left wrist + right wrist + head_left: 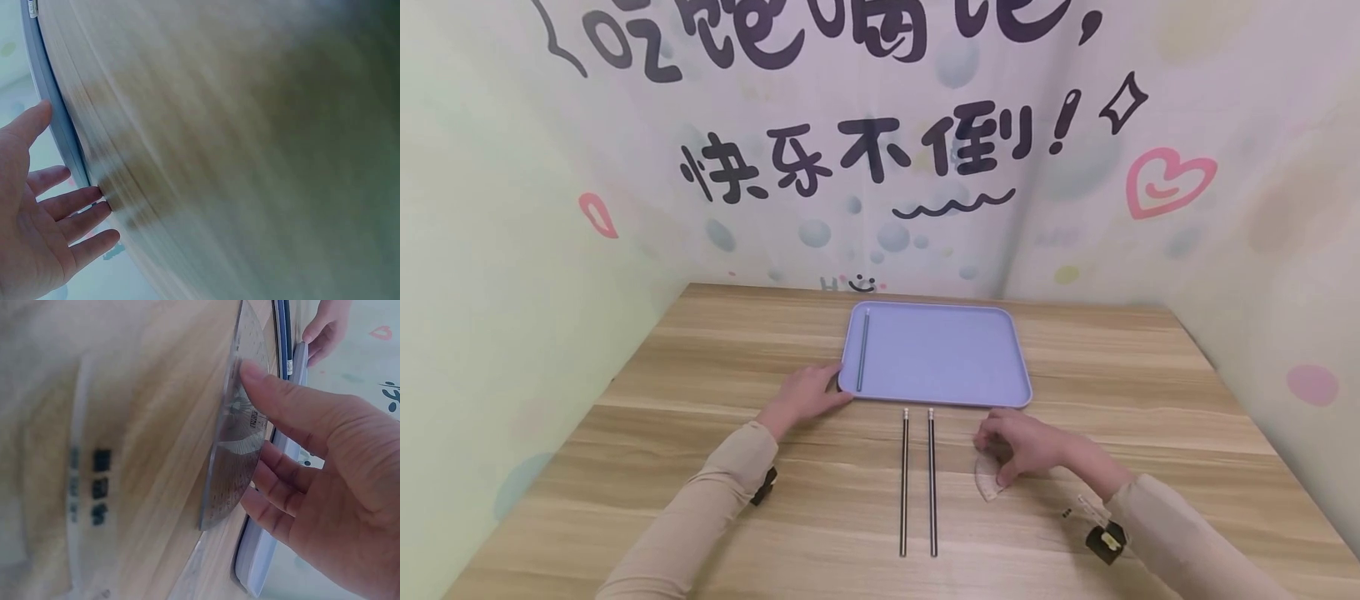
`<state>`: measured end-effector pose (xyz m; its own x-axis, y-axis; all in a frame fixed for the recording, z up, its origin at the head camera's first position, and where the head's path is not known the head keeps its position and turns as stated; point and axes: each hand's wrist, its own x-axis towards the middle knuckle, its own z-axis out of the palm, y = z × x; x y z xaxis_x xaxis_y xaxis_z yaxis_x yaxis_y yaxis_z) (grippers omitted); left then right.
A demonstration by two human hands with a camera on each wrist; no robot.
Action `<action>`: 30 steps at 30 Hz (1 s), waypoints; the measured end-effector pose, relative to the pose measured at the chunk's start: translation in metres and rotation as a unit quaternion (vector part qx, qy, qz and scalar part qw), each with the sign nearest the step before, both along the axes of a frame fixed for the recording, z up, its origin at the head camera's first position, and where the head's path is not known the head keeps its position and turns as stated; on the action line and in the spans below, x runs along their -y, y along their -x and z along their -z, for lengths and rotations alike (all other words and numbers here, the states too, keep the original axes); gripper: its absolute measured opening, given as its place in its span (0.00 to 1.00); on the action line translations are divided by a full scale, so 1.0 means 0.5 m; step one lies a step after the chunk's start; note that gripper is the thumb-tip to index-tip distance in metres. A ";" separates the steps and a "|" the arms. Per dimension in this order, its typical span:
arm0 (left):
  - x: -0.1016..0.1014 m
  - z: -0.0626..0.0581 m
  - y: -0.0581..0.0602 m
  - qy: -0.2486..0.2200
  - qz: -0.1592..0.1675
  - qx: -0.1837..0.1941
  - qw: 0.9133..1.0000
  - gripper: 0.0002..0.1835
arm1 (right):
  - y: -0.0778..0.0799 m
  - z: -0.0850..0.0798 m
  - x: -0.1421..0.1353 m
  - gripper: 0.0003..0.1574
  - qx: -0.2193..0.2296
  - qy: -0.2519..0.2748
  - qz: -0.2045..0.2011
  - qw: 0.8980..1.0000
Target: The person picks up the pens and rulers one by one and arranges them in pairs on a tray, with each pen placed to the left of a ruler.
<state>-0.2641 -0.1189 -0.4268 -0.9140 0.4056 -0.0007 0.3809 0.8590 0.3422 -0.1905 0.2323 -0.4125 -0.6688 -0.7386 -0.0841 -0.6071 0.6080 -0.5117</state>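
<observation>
A clear protractor [237, 437] is in my right hand [331, 469], thumb against its face and fingertips at its curved edge. In the head view, this right hand [1026, 442] is right of two dark striped pencils [932, 492], which lie side by side with their eraser ends towards the tray. My left hand [808, 396] touches the near left corner of a lavender tray [947, 354]. Its fingers [78, 203] look spread and nearly straight along the tray's rim [56, 112] in the left wrist view. Another pencil [863, 350] lies inside the tray along its left side.
A clear strip with dark marks [1092, 510] lies by the right wrist, partly hidden; the right wrist view shows it blurred. The wooden table [730, 342] meets a printed wall covering [925, 242] behind the tray.
</observation>
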 end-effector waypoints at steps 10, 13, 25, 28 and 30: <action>-0.002 -0.004 -0.001 0.002 0.005 0.001 1.000 0.35 | 0.010 -0.008 0.000 0.18 0.086 0.031 -0.021 0.996; -0.002 -0.003 0.000 0.002 0.005 0.000 1.000 0.35 | 0.011 -0.011 -0.002 0.15 0.097 0.026 -0.014 0.995; -0.001 0.002 0.004 0.001 0.003 -0.004 1.000 0.35 | 0.025 -0.020 -0.009 0.12 0.113 0.021 -0.030 0.993; 0.000 0.002 0.004 0.002 0.000 -0.002 1.000 0.35 | 0.027 -0.023 -0.010 0.13 0.116 0.025 -0.034 0.992; 0.000 0.002 0.004 0.002 0.001 -0.002 1.000 0.35 | 0.027 -0.026 -0.009 0.13 0.119 0.026 -0.034 0.992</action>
